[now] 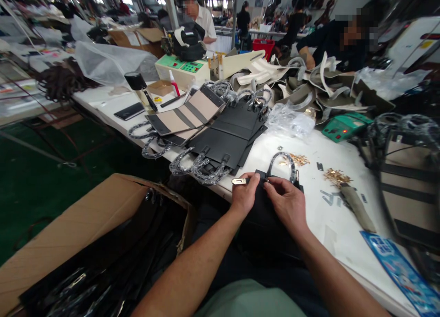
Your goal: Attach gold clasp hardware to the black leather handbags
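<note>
My left hand (244, 197) grips a black bag panel (261, 211) at the table's front edge, its thumb pressed on a black strap. From under that hand a gold metal clasp plate (239, 181) sticks out to the left. My right hand (288, 202) is closed in a pinch against the same panel; a tiny bit of metal shows by its fingertips, too small to name. Just behind the right hand arches a plastic-wrapped handle (282, 155). Beyond it lie small gold metal pieces (299, 160).
Black bag panels (230, 124) with wrapped handles are stacked at left. A green box with a red light (345, 126), another gold heap (337, 176) and a blue printed sheet (395, 266) lie rightward. An open carton (85, 211) stands below left. Co-workers sit beyond.
</note>
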### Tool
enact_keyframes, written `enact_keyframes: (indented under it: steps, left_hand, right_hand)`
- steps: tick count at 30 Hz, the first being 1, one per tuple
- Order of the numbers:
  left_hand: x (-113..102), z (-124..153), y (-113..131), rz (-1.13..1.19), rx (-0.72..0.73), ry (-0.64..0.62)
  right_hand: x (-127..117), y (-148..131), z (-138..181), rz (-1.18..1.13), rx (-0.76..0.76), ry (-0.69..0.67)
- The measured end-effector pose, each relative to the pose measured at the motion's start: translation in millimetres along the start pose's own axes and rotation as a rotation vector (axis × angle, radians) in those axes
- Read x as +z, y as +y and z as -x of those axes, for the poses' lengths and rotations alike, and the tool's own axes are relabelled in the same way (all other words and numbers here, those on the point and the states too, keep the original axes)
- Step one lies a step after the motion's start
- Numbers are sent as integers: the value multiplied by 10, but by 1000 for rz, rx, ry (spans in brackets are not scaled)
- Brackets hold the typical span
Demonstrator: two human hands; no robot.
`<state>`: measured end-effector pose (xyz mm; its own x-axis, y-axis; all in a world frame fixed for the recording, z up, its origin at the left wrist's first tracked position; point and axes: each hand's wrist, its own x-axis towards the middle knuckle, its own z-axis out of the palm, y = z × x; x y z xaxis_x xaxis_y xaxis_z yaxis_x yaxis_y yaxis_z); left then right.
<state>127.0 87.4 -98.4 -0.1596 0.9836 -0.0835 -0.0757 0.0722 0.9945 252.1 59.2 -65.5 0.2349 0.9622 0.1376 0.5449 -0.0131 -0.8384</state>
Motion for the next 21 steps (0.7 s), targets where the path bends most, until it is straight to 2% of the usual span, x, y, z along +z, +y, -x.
enact_keyframes:
  steps: [9, 15, 21]
  left_hand:
    - [-10, 30, 47, -61, 80, 15]
    - [-11, 11, 25, -55, 62, -5]
    - [2, 14, 4, -60, 89, -2]
  right_hand:
    - [54, -85, -24, 145, -55, 2]
    - [-22, -14, -126, -78, 137, -113]
    - [76, -71, -53, 167, -59, 0]
